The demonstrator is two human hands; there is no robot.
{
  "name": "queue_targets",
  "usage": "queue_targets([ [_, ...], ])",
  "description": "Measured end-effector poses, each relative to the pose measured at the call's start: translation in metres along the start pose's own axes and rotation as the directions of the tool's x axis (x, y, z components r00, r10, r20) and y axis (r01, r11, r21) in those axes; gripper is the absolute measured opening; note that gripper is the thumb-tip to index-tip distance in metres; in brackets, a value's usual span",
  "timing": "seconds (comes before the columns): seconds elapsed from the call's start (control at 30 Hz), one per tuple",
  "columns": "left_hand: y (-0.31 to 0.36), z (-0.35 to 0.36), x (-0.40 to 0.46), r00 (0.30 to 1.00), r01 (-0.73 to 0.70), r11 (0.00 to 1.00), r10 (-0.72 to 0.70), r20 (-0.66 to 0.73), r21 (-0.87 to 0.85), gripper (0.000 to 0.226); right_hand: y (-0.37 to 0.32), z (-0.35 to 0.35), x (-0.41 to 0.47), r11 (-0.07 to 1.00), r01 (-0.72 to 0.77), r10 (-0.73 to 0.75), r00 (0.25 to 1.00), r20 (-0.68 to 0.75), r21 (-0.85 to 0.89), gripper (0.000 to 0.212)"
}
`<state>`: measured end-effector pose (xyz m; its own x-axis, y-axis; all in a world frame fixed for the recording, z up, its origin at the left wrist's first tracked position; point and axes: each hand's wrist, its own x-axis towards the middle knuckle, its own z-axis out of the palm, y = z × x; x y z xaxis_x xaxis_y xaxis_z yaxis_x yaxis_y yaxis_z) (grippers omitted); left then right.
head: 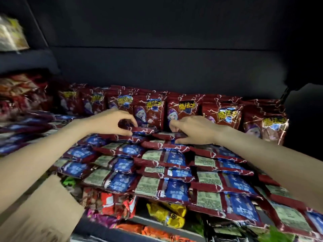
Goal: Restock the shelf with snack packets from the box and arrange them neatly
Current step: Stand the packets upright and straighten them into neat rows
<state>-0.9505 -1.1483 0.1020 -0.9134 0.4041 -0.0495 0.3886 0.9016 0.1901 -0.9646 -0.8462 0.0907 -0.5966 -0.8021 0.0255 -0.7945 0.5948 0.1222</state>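
Note:
Dark red snack packets (183,109) with yellow lettering stand upright in a row along the back of the dark shelf. In front of them several rows of the same packets (164,172) lie flat, backs up, blue and green panels showing. My left hand (111,122) reaches in from the left, thumb and fingers curled round the end of a flat packet (146,131) at the top of the pile. To its right, my right hand (195,130) grips the edge of a neighbouring flat packet (164,136) just below the upright row.
A cardboard box flap (43,206) sits at lower left. Below the pile, a lower shelf holds mixed snacks: a yellow packet (167,215), red and orange ones (115,203). More packets (21,95) are stacked at the left. Dark shelf wall (166,63) rises behind.

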Motion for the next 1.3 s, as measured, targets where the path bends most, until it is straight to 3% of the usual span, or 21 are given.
queue_targets([
  [0.1, -0.007, 0.001, 0.016, 0.99, -0.107, 0.99, 0.097, 0.101, 0.096, 0.025, -0.002, -0.002, 0.004, 0.992, -0.045, 0.035, 0.996, 0.082, 0.12, 0.021],
  [0.17, -0.014, 0.002, 0.03, 0.985, -0.161, 0.972, 0.147, 0.09, 0.17, 0.02, 0.0, -0.002, 0.004, 0.989, -0.094, 0.087, 0.994, 0.059, 0.113, 0.017],
  [0.27, -0.02, -0.005, 0.053, 0.976, -0.213, 0.959, 0.219, -0.01, 0.185, 0.021, 0.005, -0.009, 0.005, 0.971, -0.215, 0.218, 0.976, -0.018, 0.102, 0.026],
  [0.4, -0.025, -0.009, 0.088, 0.988, -0.15, 0.989, 0.15, -0.026, 0.001, 0.028, 0.017, -0.019, 0.018, 0.905, -0.421, 0.424, 0.904, -0.053, 0.065, 0.037],
  [0.57, -0.018, 0.001, 0.113, 0.933, -0.197, 0.961, 0.245, -0.262, 0.196, 0.031, 0.019, -0.016, 0.046, 0.81, -0.585, 0.58, 0.809, -0.094, -0.042, 0.04],
  [0.67, -0.022, 0.008, 0.115, 0.899, -0.256, 0.934, 0.325, -0.295, 0.249, 0.044, 0.017, -0.011, 0.057, 0.816, -0.574, 0.557, 0.812, -0.173, -0.071, 0.048],
  [0.73, -0.032, 0.014, 0.114, 0.9, -0.319, 0.896, 0.389, -0.198, 0.309, 0.06, 0.019, -0.006, 0.06, 0.839, -0.533, 0.509, 0.839, -0.192, -0.104, 0.053],
  [0.8, -0.038, 0.022, 0.113, 0.908, -0.32, 0.852, 0.4, -0.122, 0.415, 0.077, 0.021, 0.0, 0.059, 0.877, -0.47, 0.455, 0.879, -0.141, -0.102, 0.056],
  [0.93, -0.042, 0.031, 0.12, 0.892, -0.306, 0.823, 0.424, -0.158, 0.478, 0.102, 0.023, 0.017, 0.06, 0.886, -0.413, 0.418, 0.908, -0.022, -0.21, 0.084],
  [1.3, -0.05, 0.034, 0.118, 0.907, -0.26, 0.833, 0.383, -0.172, 0.488, 0.113, 0.043, 0.026, 0.066, 0.816, -0.396, 0.354, 0.918, -0.178, -0.42, 0.113],
])
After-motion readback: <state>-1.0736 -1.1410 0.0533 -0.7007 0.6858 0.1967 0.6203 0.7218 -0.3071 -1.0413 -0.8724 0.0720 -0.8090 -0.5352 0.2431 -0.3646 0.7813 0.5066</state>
